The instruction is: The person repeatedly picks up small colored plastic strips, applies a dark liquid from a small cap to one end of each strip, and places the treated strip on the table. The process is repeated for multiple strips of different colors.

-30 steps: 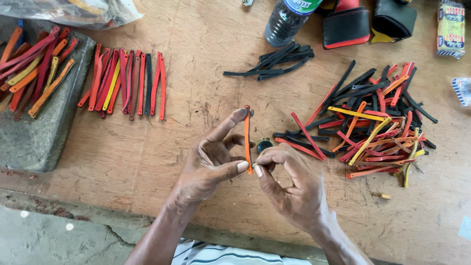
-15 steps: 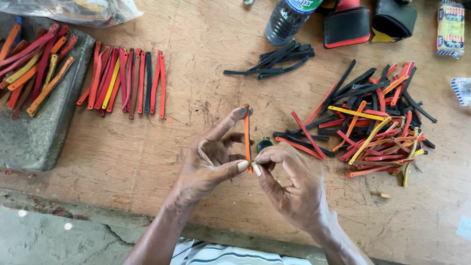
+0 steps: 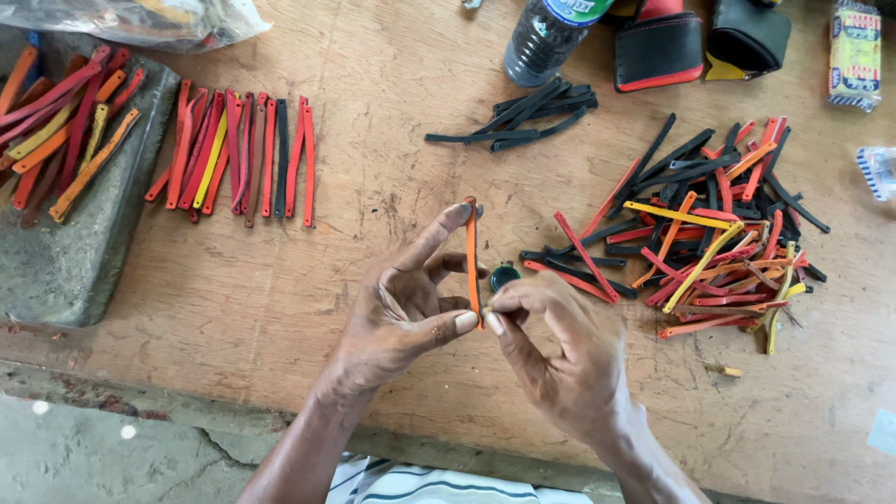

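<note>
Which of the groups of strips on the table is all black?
The small bundle of black strips just below the plastic bottle. The neat row at left and the loose heap at right mix red, orange, yellow and black.

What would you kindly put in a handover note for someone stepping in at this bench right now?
Left hand: holds the orange strip upright, forefinger on its top, thumb at its lower end.
Right hand: pinches the strip's lower end.
Neat row of strips lies upper left on the wooden table; more lie on the grey slab.
Mixed loose pile at right and a small black bundle look unsorted.
</note>
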